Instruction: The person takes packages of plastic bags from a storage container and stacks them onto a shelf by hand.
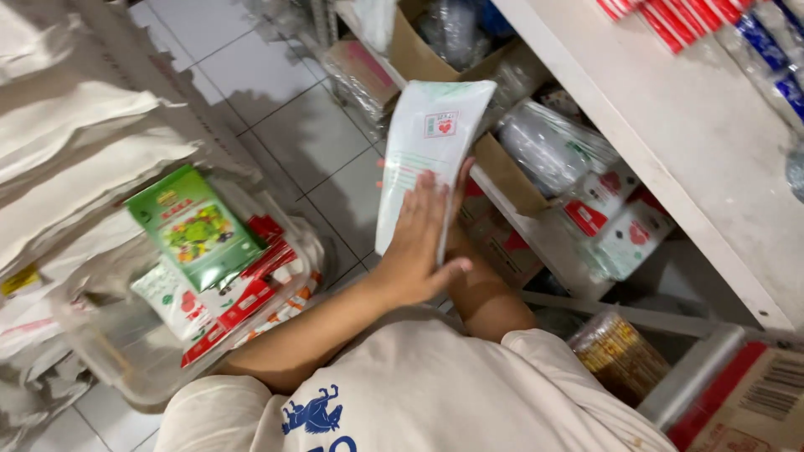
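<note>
White pouch stands upright between both palms, left hand flat against its face, right hand mostly hidden behind, steadying it beside the shelf.

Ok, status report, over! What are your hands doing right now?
Left hand flat against white packet, holding it upright. Right hand hidden behind packet; only forearm shows. Clear bin of packets by left arm. Cardboard boxes close behind packet.

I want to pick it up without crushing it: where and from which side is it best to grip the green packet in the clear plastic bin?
Probably grip the green packet by its upper short edge, coming from above. It lies flat and tilted on top of the red-and-white packets, so that edge looks free, while the bin wall closes in the sides.
</note>
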